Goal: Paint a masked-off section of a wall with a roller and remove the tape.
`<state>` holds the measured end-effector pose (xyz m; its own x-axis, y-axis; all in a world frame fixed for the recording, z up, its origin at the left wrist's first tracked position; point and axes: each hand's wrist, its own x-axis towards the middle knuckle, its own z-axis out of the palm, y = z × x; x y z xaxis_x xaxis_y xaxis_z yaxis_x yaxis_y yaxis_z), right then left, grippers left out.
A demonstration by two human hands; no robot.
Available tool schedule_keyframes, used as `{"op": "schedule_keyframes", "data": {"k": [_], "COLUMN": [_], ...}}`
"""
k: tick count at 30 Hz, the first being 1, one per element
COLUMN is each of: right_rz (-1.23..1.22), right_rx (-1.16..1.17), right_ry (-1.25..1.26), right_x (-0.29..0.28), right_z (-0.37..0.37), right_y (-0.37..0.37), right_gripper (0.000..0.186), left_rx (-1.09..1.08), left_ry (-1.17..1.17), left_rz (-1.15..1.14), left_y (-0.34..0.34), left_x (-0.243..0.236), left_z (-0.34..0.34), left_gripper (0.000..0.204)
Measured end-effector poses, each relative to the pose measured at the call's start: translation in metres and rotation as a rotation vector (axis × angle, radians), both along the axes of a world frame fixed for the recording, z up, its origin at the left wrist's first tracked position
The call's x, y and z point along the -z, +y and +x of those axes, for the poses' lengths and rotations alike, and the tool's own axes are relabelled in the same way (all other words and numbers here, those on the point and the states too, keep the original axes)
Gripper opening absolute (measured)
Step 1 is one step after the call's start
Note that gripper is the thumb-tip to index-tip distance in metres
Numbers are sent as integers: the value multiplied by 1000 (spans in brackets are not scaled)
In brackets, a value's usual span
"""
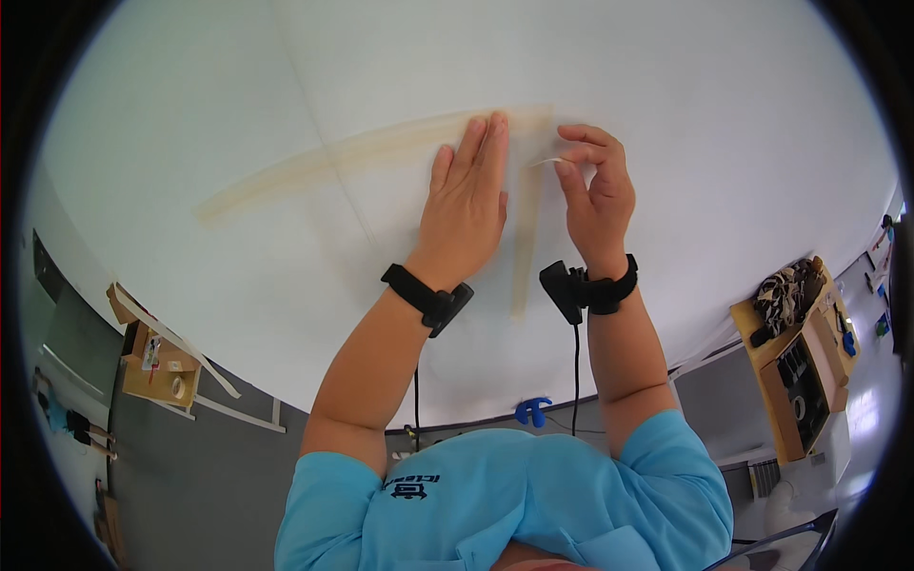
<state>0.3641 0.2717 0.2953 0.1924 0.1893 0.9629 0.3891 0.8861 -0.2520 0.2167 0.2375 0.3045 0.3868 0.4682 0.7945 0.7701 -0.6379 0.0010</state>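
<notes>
My left hand (466,205) lies flat, fingers together, pressed against a white wall (666,86), over the place where a long horizontal strip of pale tan tape (314,164) meets a vertical strip of tape (526,238). My right hand (595,190) is just to the right of the vertical strip, its fingers curled and pinching a thin, light sliver of tape or backing (545,162) near the top of that strip. Both wrists carry black bands with small devices, and cables hang down from them.
A cardboard box (157,366) with a roll of tape and white strips sits on the grey floor at lower left. A wooden shelf unit (795,371) with cloth on top stands at lower right. A blue clamp (533,411) lies at the wall's base.
</notes>
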Motion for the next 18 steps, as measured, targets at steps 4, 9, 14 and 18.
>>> {"op": "schedule_keyframes", "data": {"k": [4, 9, 14, 18], "right_rz": [35, -11, -83, -69], "right_rx": [-697, -713, -607, -603], "right_ry": [59, 160, 212, 204], "right_x": [24, 65, 91, 88], "right_z": [28, 54, 71, 62], "right_y": [-23, -74, -135, -169], "right_gripper": [6, 6, 13, 15], "left_rx": [-38, 34, 343, 648], "left_ry": [39, -38, -107, 87], "left_rz": [68, 342, 96, -380], "left_y": [6, 18, -2, -39], "left_x": [0, 5, 43, 127], "left_z": [0, -2, 3, 11], "left_gripper": [68, 50, 47, 50]}}
